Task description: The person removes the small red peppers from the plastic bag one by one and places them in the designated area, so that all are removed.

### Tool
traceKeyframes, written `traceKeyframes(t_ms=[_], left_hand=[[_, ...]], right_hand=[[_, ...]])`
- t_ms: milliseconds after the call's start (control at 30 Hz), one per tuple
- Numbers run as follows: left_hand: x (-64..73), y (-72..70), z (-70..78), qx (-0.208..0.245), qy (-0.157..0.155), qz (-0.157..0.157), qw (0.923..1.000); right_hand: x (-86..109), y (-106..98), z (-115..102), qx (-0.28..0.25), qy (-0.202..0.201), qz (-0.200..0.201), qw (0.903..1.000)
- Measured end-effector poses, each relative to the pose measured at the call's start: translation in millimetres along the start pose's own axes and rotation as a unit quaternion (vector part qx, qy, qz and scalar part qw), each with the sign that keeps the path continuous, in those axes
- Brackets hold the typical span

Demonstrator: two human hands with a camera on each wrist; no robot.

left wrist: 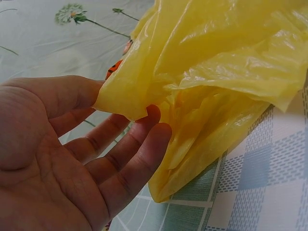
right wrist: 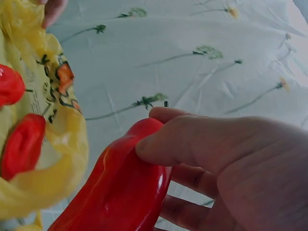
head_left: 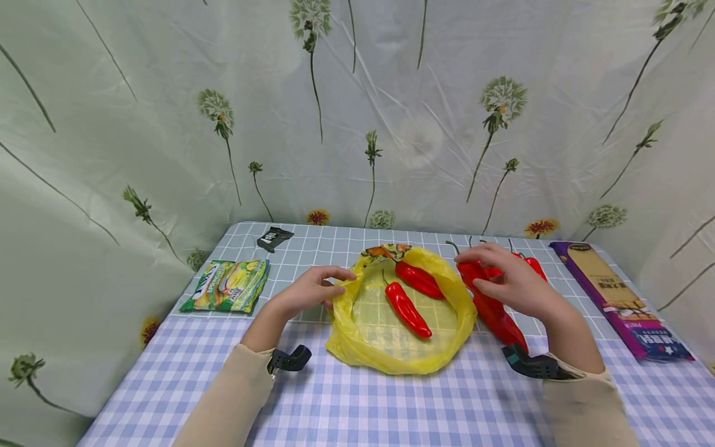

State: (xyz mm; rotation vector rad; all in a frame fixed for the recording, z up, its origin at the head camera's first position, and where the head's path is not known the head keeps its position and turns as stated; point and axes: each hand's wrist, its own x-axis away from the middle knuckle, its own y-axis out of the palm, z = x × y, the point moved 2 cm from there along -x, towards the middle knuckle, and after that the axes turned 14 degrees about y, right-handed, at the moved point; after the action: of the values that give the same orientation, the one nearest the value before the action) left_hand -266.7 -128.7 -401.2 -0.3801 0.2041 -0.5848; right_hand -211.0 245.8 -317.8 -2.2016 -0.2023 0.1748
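A yellow plastic bag (head_left: pixel 342 335) stands with its mouth spread, its rim rolled into a ring. Two red chili peppers (head_left: pixel 409 310) lie inside it. At the bag's left rim my left hand (head_left: pixel 315 288) pinches the thin plastic (left wrist: pixel 139 82); a flap hides one fingertip, and the lower fingers reach loosely beside the bag. My right hand (head_left: pixel 511 279) grips a large red pepper (right wrist: pixel 120 178) near its stem end, thumb on the near side and fingers behind. That pepper hangs tip down, just right of the bag's rim.
Behind the right hand lie more red peppers (head_left: pixel 536 267). A purple and tan pasta packet (head_left: pixel 620 301) lies at the right. On the left are a green and yellow food packet (head_left: pixel 229 285) and a small black wrapper (head_left: pixel 274 238). A floral curtain (head_left: pixel 357 124) hangs behind the table.
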Motion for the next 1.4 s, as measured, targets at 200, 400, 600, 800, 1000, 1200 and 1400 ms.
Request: traceKeyframes(t_ms=[200, 400, 600, 800, 1000, 1200, 1400], left_hand=[[-0.1, 0.9, 0.2, 0.001, 0.001, -0.002, 1.0], [0.0, 1.1, 0.6, -0.003, -0.008, -0.001, 1.0], [0.2, 0.6, 0.3, -0.003, -0.008, 0.0, 1.0], [0.2, 1.1, -0.3, 0.006, -0.006, -0.001, 1.0], [0.6, 1.5, 1.5, 0.007, -0.005, 0.001, 1.0], [1.3, 2.2, 2.8, 0.009, -0.007, 0.004, 0.9999], [1.6, 1.7, 2.5, 0.006, -0.006, 0.004, 1.0]], right_hand=[[4.2, -12.0, 12.4, -0.009, 0.021, -0.002, 0.9997], [3.7, -17.4, 25.1, 0.005, 0.05, -0.012, 0.9987], [3.7, -19.2, 40.8, -0.004, 0.103, -0.042, 0.9938], [4.1, -20.8, 56.9, -0.004, 0.145, -0.073, 0.9867], [5.7, -19.4, 71.9, -0.002, 0.167, -0.101, 0.9808], [7.4, -15.3, 83.2, -0.011, 0.167, -0.122, 0.9783], [5.2, -11.0, 90.4, -0.013, 0.177, -0.145, 0.9735]])
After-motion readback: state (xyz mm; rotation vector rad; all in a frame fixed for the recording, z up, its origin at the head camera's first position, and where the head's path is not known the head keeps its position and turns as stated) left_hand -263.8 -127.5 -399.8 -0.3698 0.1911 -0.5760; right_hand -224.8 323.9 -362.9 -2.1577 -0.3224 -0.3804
